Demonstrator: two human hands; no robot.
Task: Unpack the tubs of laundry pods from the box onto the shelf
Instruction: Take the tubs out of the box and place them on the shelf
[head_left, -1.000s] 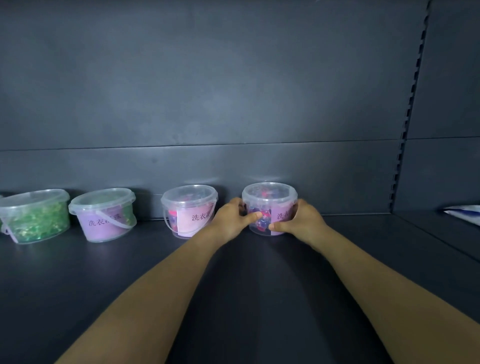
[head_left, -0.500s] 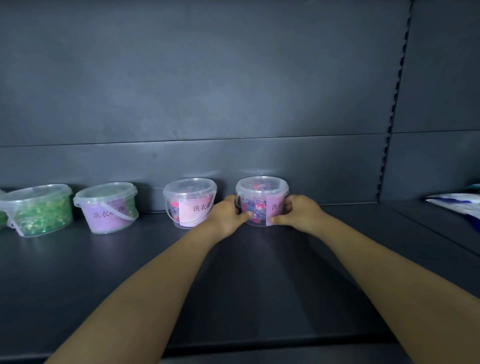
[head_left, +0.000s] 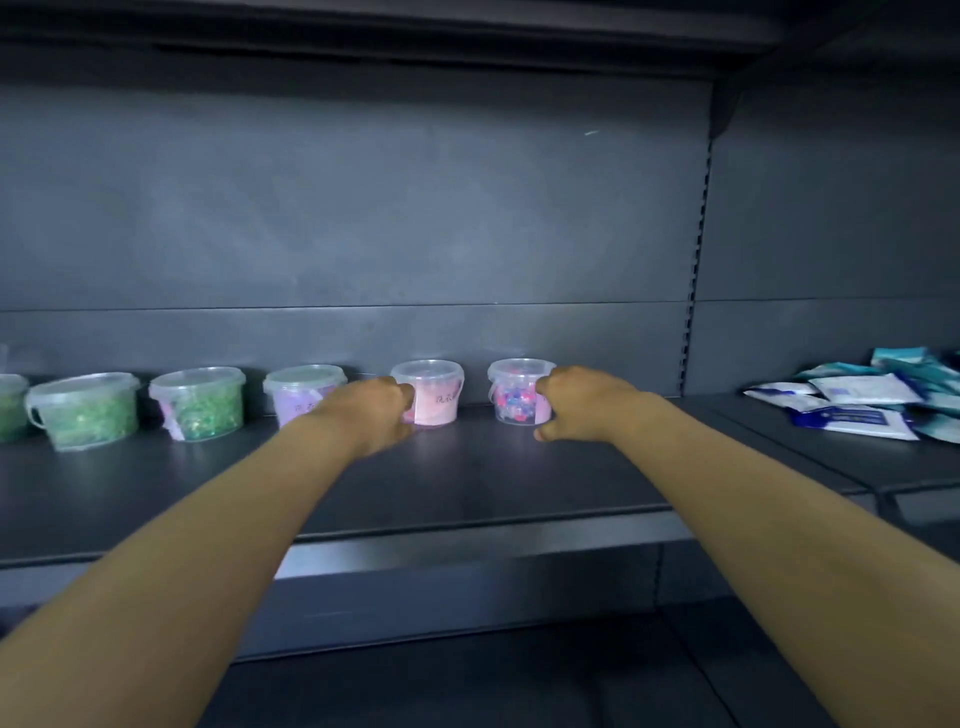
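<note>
Nearest the camera, two bare forearms reach forward and apart over the grey metal front lip of a dark grey shop shelf (head_left: 467, 483). The matte shelf board runs wide to both sides.

The left hand (head_left: 374, 410) hangs with curled fingers just in front of the left edge of a clear lidded plastic tub of pink pods (head_left: 434, 395). Blur hides whether it touches the tub. The right hand (head_left: 576, 400), knuckles up and fingers curled, sits against the right side of a clear lidded plastic tub of mixed pink and blue pods (head_left: 511, 392). I cannot tell whether it grips the tub or only lies beside it. That tub stands upright at the right end of a row along the back of the shelf.

Leftward the row holds a clear tub of purple pods (head_left: 301, 392), then two clear tubs of green pods (head_left: 200, 402) (head_left: 85, 410). A loose heap of white and blue flat packets (head_left: 857, 410) lies well apart on the right-hand bay.

Behind stands a dark grey panelled back wall (head_left: 363, 208) with a slotted upright (head_left: 698, 260).
</note>
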